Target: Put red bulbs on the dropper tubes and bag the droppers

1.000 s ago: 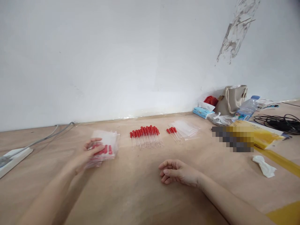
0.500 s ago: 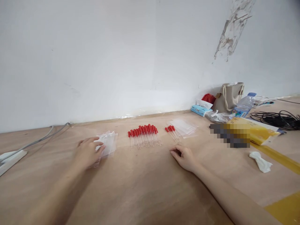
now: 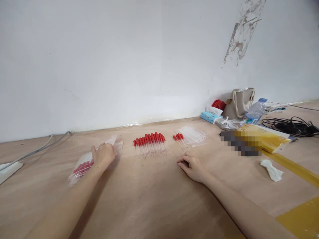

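My left hand [image 3: 104, 155] is closed on clear plastic bags [image 3: 80, 175], with the red bulbs of droppers showing through the plastic on its left side. Another clear bag edge [image 3: 120, 148] lies just right of that hand. In the middle, a row of red-bulbed droppers [image 3: 150, 143] lies side by side, clear stems toward me. A few separate droppers [image 3: 179, 138] rest by a stack of flat clear bags [image 3: 193, 134]. Just below their stems, my right hand [image 3: 191, 167] rests on the table, fingers curled against the thumb, with nothing visible in it.
Grey cables [image 3: 37, 150] run along the left. At the right stand a blue tissue pack [image 3: 210, 117], a fabric bag [image 3: 240, 103] and a plastic bottle [image 3: 256, 111]. A yellow pack [image 3: 266, 137], black cables [image 3: 289, 126] and a crumpled tissue [image 3: 272, 170] lie nearer.
My left hand has gone from loosely spread over the bags to gripping them. The bags have swung left, and red bulbs inside now show. My right hand keeps its place; the view has shifted slightly.
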A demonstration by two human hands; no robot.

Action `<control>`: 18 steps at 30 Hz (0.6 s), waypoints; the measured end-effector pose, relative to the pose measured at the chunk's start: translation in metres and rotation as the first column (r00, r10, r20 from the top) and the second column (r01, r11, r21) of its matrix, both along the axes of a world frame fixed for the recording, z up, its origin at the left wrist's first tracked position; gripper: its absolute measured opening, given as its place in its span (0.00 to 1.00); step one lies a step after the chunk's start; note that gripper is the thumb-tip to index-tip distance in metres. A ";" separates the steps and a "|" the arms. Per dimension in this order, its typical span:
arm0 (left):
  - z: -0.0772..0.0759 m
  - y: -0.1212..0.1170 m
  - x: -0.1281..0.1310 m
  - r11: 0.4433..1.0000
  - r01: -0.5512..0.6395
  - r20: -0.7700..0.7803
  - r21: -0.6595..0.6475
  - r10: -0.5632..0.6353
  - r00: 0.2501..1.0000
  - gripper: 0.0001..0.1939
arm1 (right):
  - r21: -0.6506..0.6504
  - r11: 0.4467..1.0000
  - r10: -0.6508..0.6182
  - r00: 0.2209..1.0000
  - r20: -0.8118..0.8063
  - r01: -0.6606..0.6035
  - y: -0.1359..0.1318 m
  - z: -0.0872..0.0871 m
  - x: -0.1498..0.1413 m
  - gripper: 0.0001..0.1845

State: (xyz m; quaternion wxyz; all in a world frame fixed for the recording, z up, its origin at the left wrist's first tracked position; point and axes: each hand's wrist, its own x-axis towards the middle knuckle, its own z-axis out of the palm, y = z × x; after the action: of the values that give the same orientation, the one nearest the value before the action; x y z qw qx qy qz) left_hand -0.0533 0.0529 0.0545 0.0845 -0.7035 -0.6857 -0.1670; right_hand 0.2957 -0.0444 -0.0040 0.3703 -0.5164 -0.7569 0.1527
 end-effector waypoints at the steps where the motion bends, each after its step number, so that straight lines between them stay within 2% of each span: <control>1: 0.006 -0.004 0.003 0.998 0.006 -0.024 0.061 -0.005 1.000 0.18 | 0.001 1.000 0.005 1.000 0.001 -0.005 0.000 0.000 0.000 0.07; 2: 0.010 -0.011 0.007 0.991 0.043 -0.056 0.128 -0.036 0.998 0.19 | 0.002 1.000 0.009 1.000 0.001 -0.009 0.000 0.000 0.000 0.07; 3: 0.012 -0.020 0.013 0.979 0.131 -0.089 0.156 -0.118 0.989 0.20 | 0.002 1.000 0.010 1.000 0.000 -0.010 0.000 0.001 0.000 0.07; 4: 0.011 -0.032 0.020 0.961 0.248 -0.111 0.123 -0.235 0.966 0.21 | 0.001 1.000 0.011 1.000 -0.001 -0.011 0.000 0.001 0.000 0.07; 6: 0.002 -0.061 0.034 0.897 0.442 -0.099 -0.017 -0.441 0.892 0.21 | -0.002 1.000 0.008 1.000 -0.003 -0.008 -0.001 0.000 0.001 0.07; 7: -0.006 -0.076 0.040 0.840 0.529 -0.065 -0.117 -0.538 0.840 0.21 | -0.003 1.000 0.005 1.000 -0.002 -0.005 -0.002 -0.001 0.001 0.07; 9: -0.023 -0.102 0.048 0.747 0.622 0.031 -0.234 -0.634 0.773 0.24 | -0.002 1.000 -0.007 1.000 0.009 0.007 -0.002 -0.002 0.000 0.07; 11: -0.037 -0.118 0.050 0.706 0.663 0.114 -0.249 -0.659 0.743 0.27 | -0.003 1.000 -0.026 0.999 0.029 0.026 0.001 -0.003 -0.001 0.07; 14: -0.043 -0.123 0.049 0.718 0.674 0.207 -0.174 -0.642 0.738 0.24 | 0.012 0.993 -0.116 0.989 0.095 0.116 0.016 0.003 -0.004 0.06; 16: -0.042 -0.121 0.047 0.733 0.669 0.250 -0.128 -0.629 0.736 0.22 | 0.059 0.966 -0.259 0.950 0.178 0.252 0.033 0.011 -0.008 0.08; 18: -0.041 -0.119 0.047 0.741 0.664 0.279 -0.098 -0.620 0.733 0.21 | 0.120 0.902 -0.431 0.862 0.266 0.414 0.054 0.018 -0.013 0.09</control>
State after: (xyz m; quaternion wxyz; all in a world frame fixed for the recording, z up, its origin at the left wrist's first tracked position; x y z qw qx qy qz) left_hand -0.0063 -0.0665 0.0135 -0.1259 -0.8780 -0.4168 -0.1989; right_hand 0.2831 0.0092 0.0138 0.2964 -0.6750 -0.6750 -0.0305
